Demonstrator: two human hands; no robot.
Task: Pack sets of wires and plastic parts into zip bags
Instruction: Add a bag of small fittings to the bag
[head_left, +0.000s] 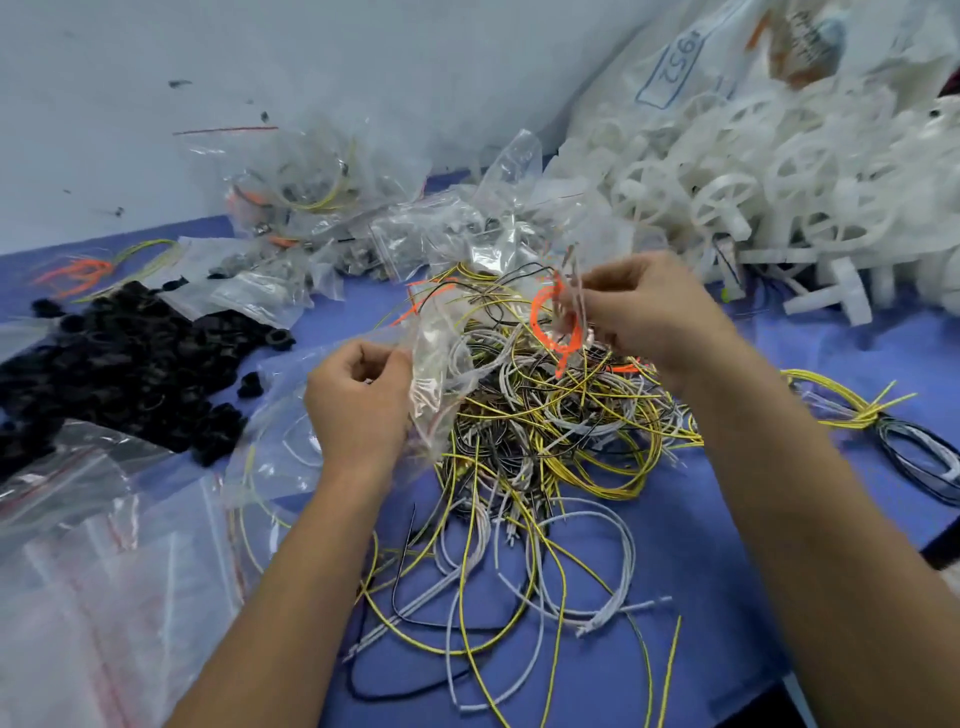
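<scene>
A blue table cover (727, 519) is strewn with yellow, white and black wires (545, 441), an orange wire loop (558, 322) is seen among clear zip bags (441, 374), black parts (119, 364) and white plastic wheels (753, 182)

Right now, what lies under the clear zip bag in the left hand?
Under the zip bag held by the left hand lies the wire pile on the blue table. The bag's contents are unclear.

Two bare forearms, ringless hands (358, 400)
</scene>
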